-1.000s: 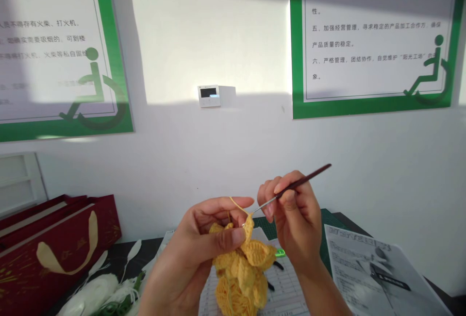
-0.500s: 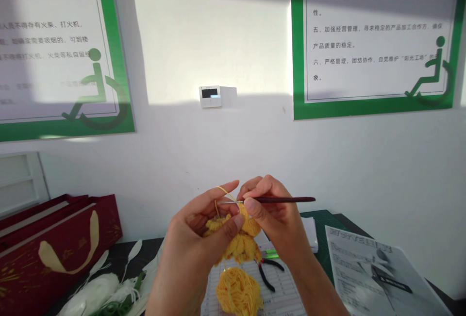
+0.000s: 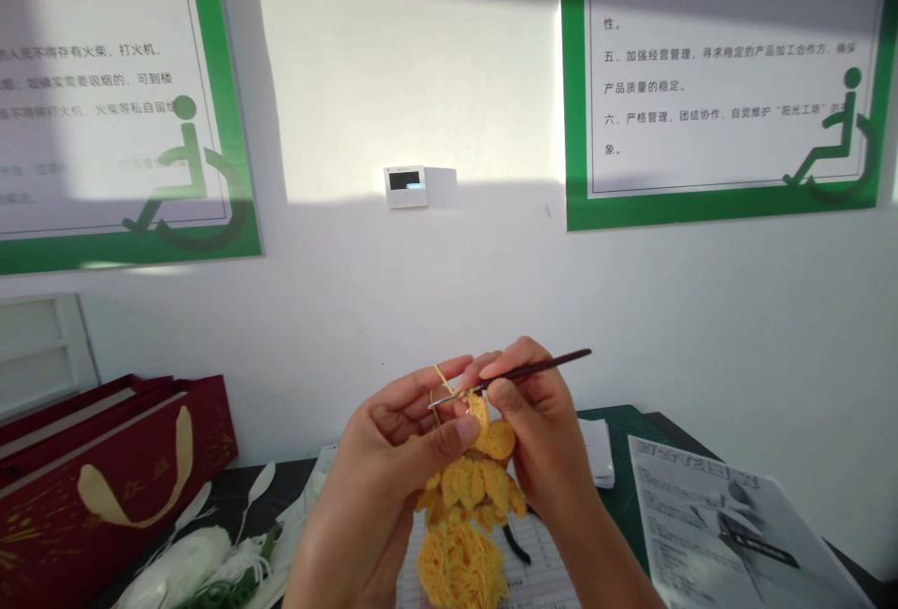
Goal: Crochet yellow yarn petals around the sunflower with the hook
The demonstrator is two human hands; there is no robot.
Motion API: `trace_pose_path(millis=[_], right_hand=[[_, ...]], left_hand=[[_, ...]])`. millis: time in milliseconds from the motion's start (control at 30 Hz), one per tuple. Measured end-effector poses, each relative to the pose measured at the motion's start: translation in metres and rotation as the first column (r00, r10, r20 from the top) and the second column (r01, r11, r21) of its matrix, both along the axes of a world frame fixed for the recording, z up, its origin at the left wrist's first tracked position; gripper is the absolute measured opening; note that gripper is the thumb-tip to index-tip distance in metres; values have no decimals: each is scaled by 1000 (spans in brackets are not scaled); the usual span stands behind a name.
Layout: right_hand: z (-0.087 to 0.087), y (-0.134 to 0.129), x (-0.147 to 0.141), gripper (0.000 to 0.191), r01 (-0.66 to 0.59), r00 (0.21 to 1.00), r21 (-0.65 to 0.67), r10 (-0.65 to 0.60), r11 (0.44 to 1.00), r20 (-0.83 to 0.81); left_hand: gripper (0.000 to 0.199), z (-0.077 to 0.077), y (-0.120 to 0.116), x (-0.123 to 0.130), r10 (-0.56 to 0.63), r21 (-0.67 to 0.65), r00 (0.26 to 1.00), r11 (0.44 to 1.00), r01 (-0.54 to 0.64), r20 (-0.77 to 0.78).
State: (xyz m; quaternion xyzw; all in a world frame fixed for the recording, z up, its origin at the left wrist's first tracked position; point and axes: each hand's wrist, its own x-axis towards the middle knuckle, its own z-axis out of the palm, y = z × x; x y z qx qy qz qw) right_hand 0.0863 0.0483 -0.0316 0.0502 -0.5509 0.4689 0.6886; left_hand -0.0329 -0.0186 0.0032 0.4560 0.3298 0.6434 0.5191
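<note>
My right hand [image 3: 533, 427] pinches a slim crochet hook [image 3: 537, 367] with a dark handle, and its metal tip sits at the top edge of the work. My left hand [image 3: 397, 464] grips a yellow crocheted piece of leaf shapes [image 3: 471, 485], with a yellow yarn strand [image 3: 441, 378] running over its fingers. Below the piece, a loose bundle of yellow yarn [image 3: 459, 567] hangs or lies, its contact with the paper hidden. My fingers hide the hook's tip in part.
Black-handled pliers [image 3: 517, 545] lie partly hidden on a printed form [image 3: 540, 581]. A green cutting mat [image 3: 617, 436] and a printed sheet [image 3: 736, 534] are on the right. On the left are a dark red bag [image 3: 119, 469] and white material [image 3: 175, 572].
The hook has swung from pointing steeply up-right to nearly level, then tilted slightly up. The crocheted piece has shifted, and its lower part now overlaps the yellow yarn bundle.
</note>
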Motion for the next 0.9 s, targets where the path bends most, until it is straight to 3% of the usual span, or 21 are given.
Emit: trace_pose_path(millis=[100,267,500,700,900], right_hand=[[3,3,7,16,-77,996,-31,78,997,39],[5,7,19,19,-44,996,6,44,999,76],[8,9,33,15,-26,989,99,11,995,150],[7,9,45,10,26,978,198,-66,980,199],[9,7,53,8,122,942,359,-222,925,253]], left_hand=[[40,-1,-1,-1,77,47,992,996,-72,-98],[33,-3,-1,-4,122,102,975,989,-105,-187],[19,-2,0,-5,133,116,971,987,-112,-199],[19,-3,2,-6,121,105,968,989,-100,-219],[20,-4,4,-8,125,111,964,989,-101,-236]])
